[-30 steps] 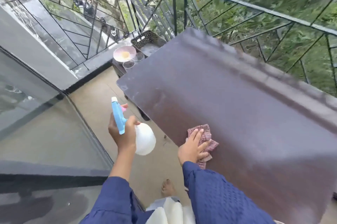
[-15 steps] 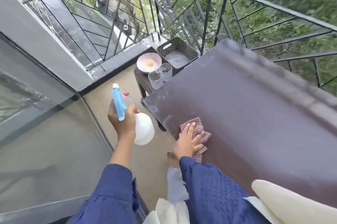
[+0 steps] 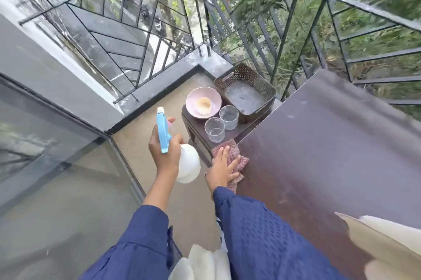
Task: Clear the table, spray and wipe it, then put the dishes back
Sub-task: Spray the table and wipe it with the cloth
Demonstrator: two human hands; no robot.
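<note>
The railing [image 3: 262,13] runs around a balcony corner, with greenery behind it on the right. The brown table [image 3: 330,143] fills the right side; its top is bare apart from the cloth at its near left corner and shows pale smears. Just beyond that corner stands a low stool [image 3: 198,134], lower than the table, carrying the dishes. On the stool the perforated basket [image 3: 245,95] sits farthest back, against the railing. The pink bowl [image 3: 203,102] is to its left, with something pale and round inside. Two clear glasses [image 3: 228,117] stand side by side in front of the bowl and basket, the nearer one close to the table's corner.

The spray bottle [image 3: 188,163], white with a blue head, is off the table's left edge over the floor, upright. The left hand [image 3: 164,149] is wrapped around its neck, one finger forward at the trigger. The checked cloth [image 3: 230,157] lies at the table's corner, partly hanging over the edge. The right hand [image 3: 222,169] rests flat on it, fingers spread and pressing down, just right of the bottle and just short of the nearest glass.
</note>
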